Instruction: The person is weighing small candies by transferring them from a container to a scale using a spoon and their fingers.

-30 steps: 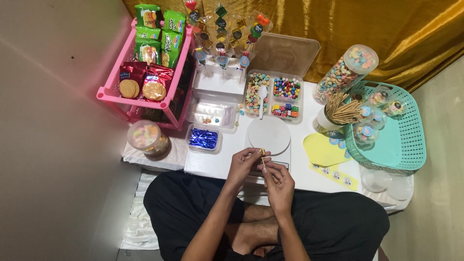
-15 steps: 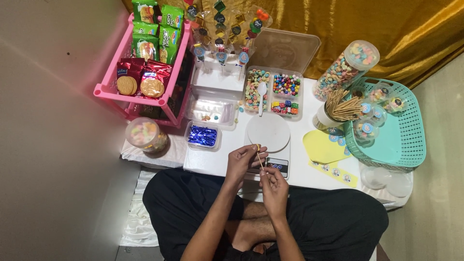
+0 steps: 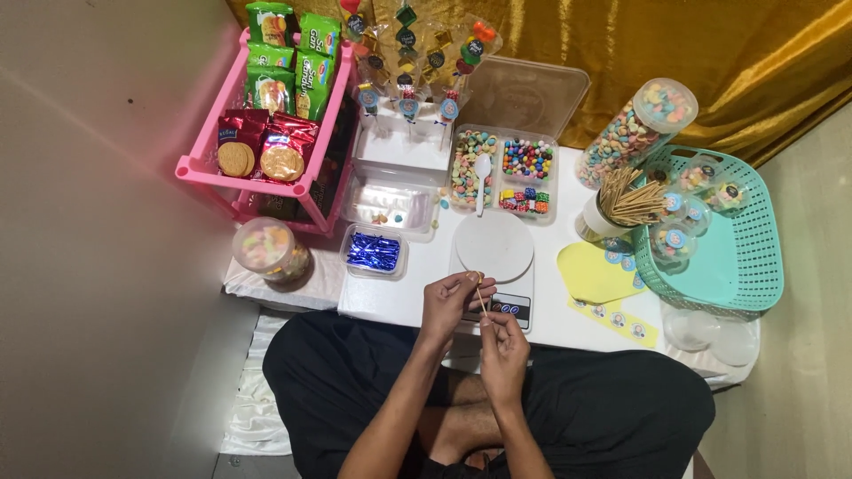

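I sit cross-legged at a low white table (image 3: 399,293). My left hand (image 3: 451,304) and my right hand (image 3: 503,344) together pinch a thin wooden skewer (image 3: 482,299) that stands nearly upright between them. The left fingers grip its top end, where a small yellow piece sits, and the right fingers grip its lower end. Both hands hover over the near table edge, just in front of a white kitchen scale (image 3: 494,248) with a round platform.
A divided clear box of coloured candies (image 3: 502,173) with a white spoon, a small tub of blue twist ties (image 3: 374,252), a cup of skewers (image 3: 621,204), yellow sticker sheets (image 3: 593,270), a teal basket (image 3: 754,257) of small cups, a tall candy jar (image 3: 635,133), a pink snack rack (image 3: 257,168).
Both hands have stayed at the near table edge holding the skewer. They drew slightly apart along it and the skewer turned more upright.
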